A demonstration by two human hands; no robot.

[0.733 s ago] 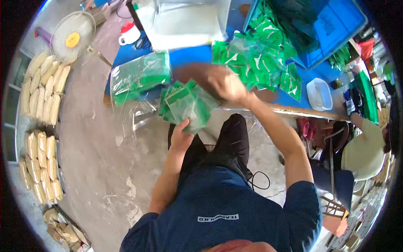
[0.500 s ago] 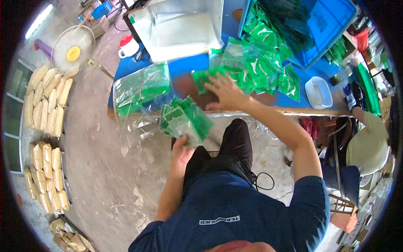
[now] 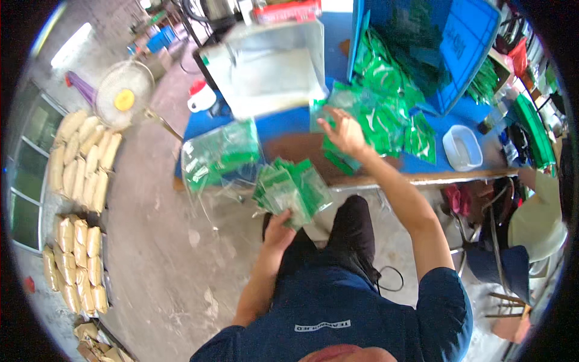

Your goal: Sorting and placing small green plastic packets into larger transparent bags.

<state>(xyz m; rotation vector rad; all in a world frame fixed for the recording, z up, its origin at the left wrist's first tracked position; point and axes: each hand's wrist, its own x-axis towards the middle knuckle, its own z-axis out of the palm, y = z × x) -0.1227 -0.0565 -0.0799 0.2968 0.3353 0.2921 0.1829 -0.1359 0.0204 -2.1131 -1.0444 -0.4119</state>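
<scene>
My left hand is closed on the near end of a fanned bundle of green and clear plastic packets, held just off the table's front edge. Over the near left side of a loose heap of similar green packets reaches my right hand, fingers apart and nothing visibly gripped. Some packets lie partly beneath it; whether it touches them I cannot tell. Left of the heap, a clear plastic bag with green packets in it lies on the blue-topped table.
Behind the heap a blue crate lies tipped toward me. A white open box stands at the back left, and a clear plastic tub at the right. A fan and brown packages are on the left. Another person sits at far right.
My right hand has shifted a little right across the packets, its fingers less spread. The left hand still holds the bundle, now fanned wider. The whole view has tilted slightly.
</scene>
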